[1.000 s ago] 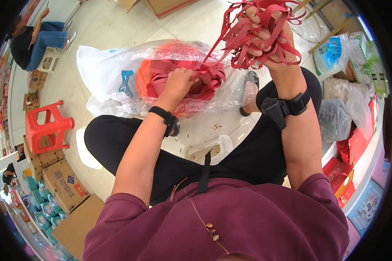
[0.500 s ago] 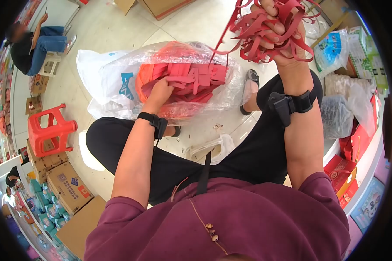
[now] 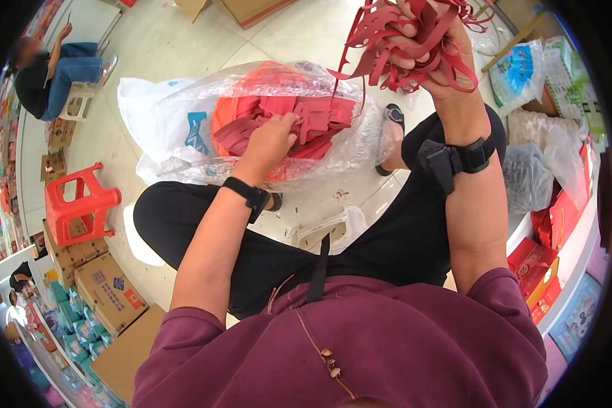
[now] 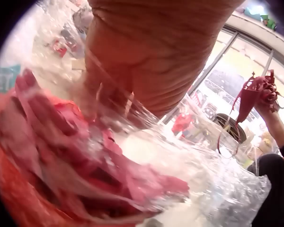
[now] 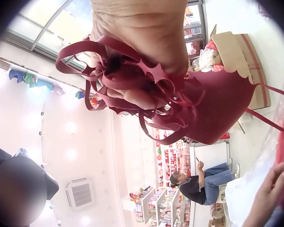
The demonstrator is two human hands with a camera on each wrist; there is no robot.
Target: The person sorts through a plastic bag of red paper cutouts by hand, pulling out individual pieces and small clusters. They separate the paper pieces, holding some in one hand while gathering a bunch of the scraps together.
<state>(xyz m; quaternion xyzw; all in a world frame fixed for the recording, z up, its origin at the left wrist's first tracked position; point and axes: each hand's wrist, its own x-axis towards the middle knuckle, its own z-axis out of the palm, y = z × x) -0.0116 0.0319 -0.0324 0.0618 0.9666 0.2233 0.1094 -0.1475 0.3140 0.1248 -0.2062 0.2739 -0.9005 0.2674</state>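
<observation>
Head view: Looking down past a maroon shirt (image 3: 333, 326). The right hand (image 3: 406, 52), raised at upper right, is clamped round a tangled bundle of dark red ribbon-like strips (image 3: 368, 35), with loops trailing below. The left hand (image 3: 270, 141) lies on a loose pile of red strips (image 3: 316, 115) inside an open clear plastic bag (image 3: 360, 141) on the tiled floor (image 3: 272, 42). It has just shifted toward the pile's middle, while the right hand stays raised; the strips remain divided between hand and bag. Left of the bag are a white bag (image 3: 143, 105) and, nearer the viewer, a red plastic stool (image 3: 81, 209). Beyond, someone in a black top (image 3: 34, 88) sits by the wall.

Left wrist view: The left hand is blurred above the pile, its fingertips hidden; whether they are apart, together or pinching a strip, I cannot tell. Crinkled clear plastic lies beside it.

Right wrist view: The right hand's fingers curl into the bundle. A broad piece with a scalloped edge (image 5: 221, 101) hangs from it, beside thin straps.
</observation>
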